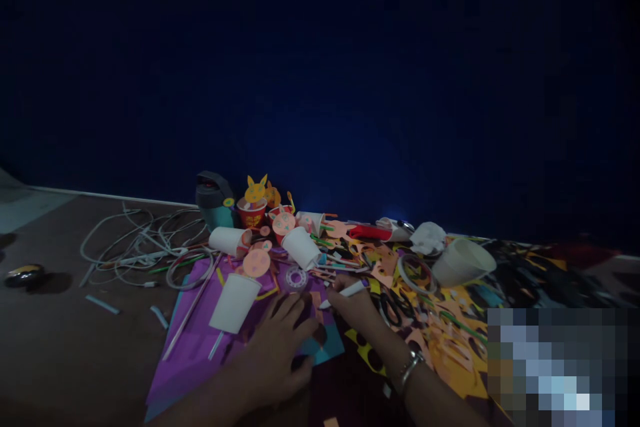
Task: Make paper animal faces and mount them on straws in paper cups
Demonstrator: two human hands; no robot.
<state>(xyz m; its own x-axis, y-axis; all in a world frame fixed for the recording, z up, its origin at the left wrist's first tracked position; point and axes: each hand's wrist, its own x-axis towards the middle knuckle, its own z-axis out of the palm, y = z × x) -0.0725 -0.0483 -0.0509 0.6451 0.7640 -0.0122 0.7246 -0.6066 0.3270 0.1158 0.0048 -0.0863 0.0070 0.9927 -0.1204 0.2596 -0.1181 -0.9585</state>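
Note:
My left hand [280, 343] lies palm down with its fingers apart, over purple paper [173, 363] and a blue-green sheet [325, 345]. My right hand [353, 307] is closed round a white marker [354, 289], its tip pointing left. Just left of my left hand, a white paper cup [235, 303] stands tilted, with a straw below it and a round orange paper face [257, 263] at its top. A roll of tape [296, 277] lies beyond my left fingers. Scissors [391, 309] lie right of my right hand.
Behind are red cups [251, 213] with a yellow paper animal head [257, 188], and white cups [301, 247] on their sides. Tangled white cables [135, 240] lie left. Cut paper scraps [463, 373], a white tub [464, 261] and crumpled tissue [428, 238] are right. A dark wall rises behind.

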